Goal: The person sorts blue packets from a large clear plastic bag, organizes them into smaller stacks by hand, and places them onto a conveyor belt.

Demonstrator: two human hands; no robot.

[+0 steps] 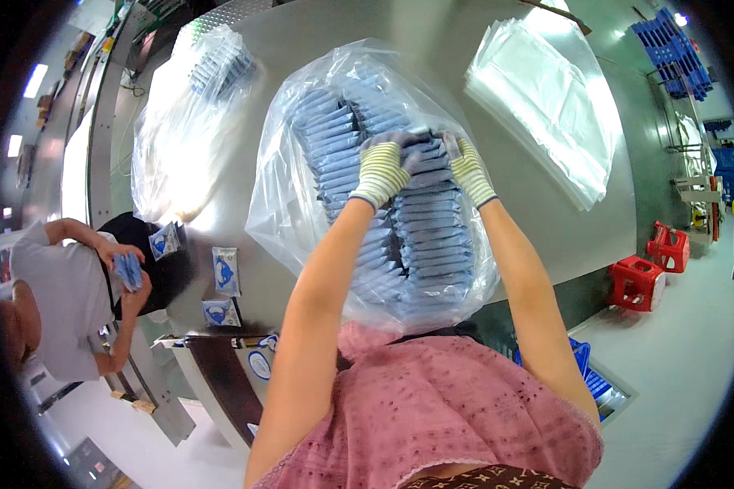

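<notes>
A large clear plastic bag lies on the metal table in front of me, packed with two long rows of small blue packets. Both of my hands wear yellow-green and white striped gloves and reach into the bag at the upper part of the right-hand row. My left hand is closed on the left side of some packets, its fingers curled. At their right side my right hand is closed too, with its fingertips partly hidden among the packets. The packets stand pressed together on edge.
A stack of flat clear bags lies at the table's far right. Another clear bag with packets stands far left. Loose packets lie near a conveyor. A co-worker at left holds packets. Red stools stand right.
</notes>
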